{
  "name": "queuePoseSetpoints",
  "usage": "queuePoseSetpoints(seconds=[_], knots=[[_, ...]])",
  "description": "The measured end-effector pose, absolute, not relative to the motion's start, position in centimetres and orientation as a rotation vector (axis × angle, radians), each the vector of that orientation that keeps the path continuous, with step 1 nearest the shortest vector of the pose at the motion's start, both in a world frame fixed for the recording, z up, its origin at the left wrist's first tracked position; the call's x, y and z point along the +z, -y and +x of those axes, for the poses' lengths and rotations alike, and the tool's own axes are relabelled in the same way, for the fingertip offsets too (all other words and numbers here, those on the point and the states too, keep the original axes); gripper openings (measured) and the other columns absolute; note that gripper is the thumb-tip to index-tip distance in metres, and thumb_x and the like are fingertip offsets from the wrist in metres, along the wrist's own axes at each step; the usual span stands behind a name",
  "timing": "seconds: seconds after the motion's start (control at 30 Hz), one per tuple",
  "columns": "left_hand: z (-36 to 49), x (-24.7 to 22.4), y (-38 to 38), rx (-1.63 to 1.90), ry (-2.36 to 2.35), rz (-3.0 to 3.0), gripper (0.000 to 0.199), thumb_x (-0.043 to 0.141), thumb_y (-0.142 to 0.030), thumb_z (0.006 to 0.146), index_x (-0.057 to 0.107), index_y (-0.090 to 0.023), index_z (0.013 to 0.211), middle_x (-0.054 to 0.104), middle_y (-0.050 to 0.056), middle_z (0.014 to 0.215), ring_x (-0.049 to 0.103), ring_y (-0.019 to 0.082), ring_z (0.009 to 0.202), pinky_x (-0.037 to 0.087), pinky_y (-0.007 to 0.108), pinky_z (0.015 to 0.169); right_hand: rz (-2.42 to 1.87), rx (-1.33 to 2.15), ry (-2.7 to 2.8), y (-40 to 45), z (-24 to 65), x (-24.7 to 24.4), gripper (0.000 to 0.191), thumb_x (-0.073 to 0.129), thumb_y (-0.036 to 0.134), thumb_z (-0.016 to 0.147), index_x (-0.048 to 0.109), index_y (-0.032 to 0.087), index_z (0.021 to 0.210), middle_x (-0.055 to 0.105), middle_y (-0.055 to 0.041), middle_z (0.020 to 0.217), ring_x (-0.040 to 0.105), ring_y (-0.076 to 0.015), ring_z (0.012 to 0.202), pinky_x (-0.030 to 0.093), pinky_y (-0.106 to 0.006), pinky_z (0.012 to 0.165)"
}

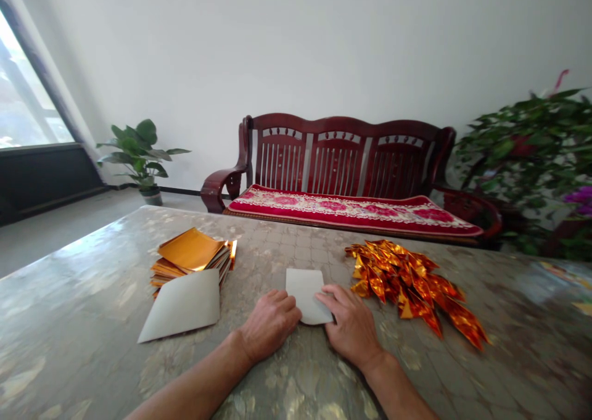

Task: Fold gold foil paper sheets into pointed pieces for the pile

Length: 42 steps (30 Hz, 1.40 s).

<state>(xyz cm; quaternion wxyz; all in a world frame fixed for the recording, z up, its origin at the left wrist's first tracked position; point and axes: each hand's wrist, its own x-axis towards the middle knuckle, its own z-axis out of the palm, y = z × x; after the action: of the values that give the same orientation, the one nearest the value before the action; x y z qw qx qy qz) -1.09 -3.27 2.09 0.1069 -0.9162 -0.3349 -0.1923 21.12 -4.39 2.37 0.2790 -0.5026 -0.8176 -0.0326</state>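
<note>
The left hand (pixel 272 321) has its fingers curled in narrow, knuckles up, at the left side of a small pale paper (pixel 305 292); whether they pinch it or only press on it, I cannot tell. The right hand (pixel 354 330) is looser: its fingers lie on the paper's right side, a little apart from the thumb, which sits by the near right corner (the grip there is unclear too). The paper rests flat on the bench (pixel 259 247) between both hands, well short of the far edge.

Toward the bench's far left corner is a stack (pixel 190 250) of gold foil sheets — uneven at its sides — with a larger pale sheet (pixel 182 306) against its near side. Right of the paper, orange foil folds (pixel 407 278) lie heaped, reaching toward the bench's right side.
</note>
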Motion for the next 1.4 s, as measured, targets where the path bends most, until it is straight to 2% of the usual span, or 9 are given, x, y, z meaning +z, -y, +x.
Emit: queuePoseSetpoints(seconds=[0.2, 0.5, 0.83, 1.0, 1.4], knots=[[-1.6, 1.8, 2.6, -0.630, 1.303, -2.779, 0.021, 0.056, -0.030, 0.095, 0.066, -0.022, 0.078, 0.064, 0.000, 0.080, 0.055, 0.016, 0.078, 0.036, 0.029, 0.068, -1.239, -0.052, 2.260, 4.2, 21.1, 2.3, 0.007, 0.065, 0.024, 0.087, 0.071, 0.027, 0.089, 0.069, -0.0010, 0.086, 0.056, -0.0189, 0.087, 0.040, -0.031, 0.078], [-1.9, 2.4, 2.1, -0.813, 1.797, -2.877, 0.022, 0.055, -0.033, 0.092, 0.073, -0.024, 0.084, 0.071, 0.001, 0.085, 0.063, 0.017, 0.086, 0.042, 0.025, 0.076, -1.430, 0.135, 2.168, 3.5, 21.6, 2.0, 0.023, 0.052, 0.030, 0.096, 0.070, 0.024, 0.083, 0.066, -0.0009, 0.084, 0.057, -0.0178, 0.087, 0.040, -0.028, 0.077], [-1.8, 2.8, 1.8, -0.705, 2.041, -2.698, 0.021, 0.062, -0.039, 0.086, 0.070, -0.022, 0.076, 0.071, 0.000, 0.082, 0.062, 0.017, 0.081, 0.036, 0.024, 0.066, -1.623, 0.113, 2.062, 3.1, 21.3, 1.9, 0.020, 0.062, 0.032, 0.088, 0.062, 0.024, 0.069, 0.064, 0.0004, 0.078, 0.057, -0.0181, 0.082, 0.037, -0.028, 0.071], [-1.8, 3.0, 1.9, -0.676, 2.060, -2.689, 0.017, 0.062, -0.036, 0.086, 0.070, -0.023, 0.078, 0.071, -0.001, 0.084, 0.062, 0.017, 0.082, 0.036, 0.024, 0.067, -1.654, 0.057, 2.071, 3.1, 21.2, 1.8, 0.019, 0.063, 0.031, 0.086, 0.060, 0.023, 0.070, 0.064, 0.0006, 0.079, 0.056, -0.0180, 0.082, 0.035, -0.028, 0.071], [-1.1, 3.5, 2.0, -0.517, 2.169, -2.583, 0.026, 0.058, -0.042, 0.086, 0.069, -0.023, 0.073, 0.072, 0.002, 0.082, 0.065, 0.019, 0.082, 0.035, 0.025, 0.064, -1.680, 0.041, 2.056, 2.9, 21.1, 1.6, 0.019, 0.062, 0.029, 0.085, 0.057, 0.023, 0.067, 0.063, 0.0007, 0.075, 0.056, -0.0172, 0.077, 0.034, -0.028, 0.066]])
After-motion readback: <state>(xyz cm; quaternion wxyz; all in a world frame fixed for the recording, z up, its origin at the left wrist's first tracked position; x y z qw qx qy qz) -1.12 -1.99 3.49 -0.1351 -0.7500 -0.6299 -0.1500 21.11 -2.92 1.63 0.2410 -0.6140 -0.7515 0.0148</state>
